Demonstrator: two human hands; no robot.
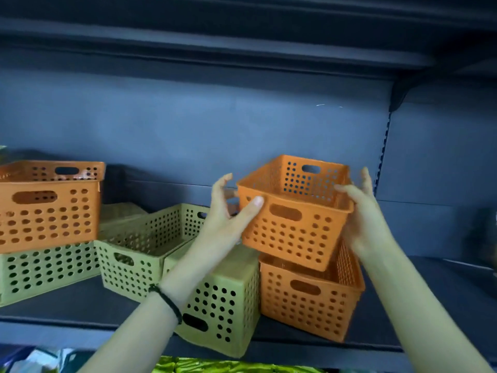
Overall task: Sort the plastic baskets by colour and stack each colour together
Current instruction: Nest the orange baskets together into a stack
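I hold an orange perforated basket (293,211) between both hands, tilted, its base resting in a second orange basket (309,300) on the shelf. My left hand (228,214) grips its left rim with the thumb on the front. My right hand (361,211) presses on its right rim. A third orange basket (48,205) stands at the left on top of a green basket (45,270). An open green basket (142,246) sits in the middle. Another green basket (223,302) lies upside down at the shelf's front edge.
The baskets stand on a dark grey shelf (443,305) with a dark back panel and another shelf above. A slotted upright (383,146) runs down the right. Green packets (228,366) show below the front edge. Bare shelf lies to the right.
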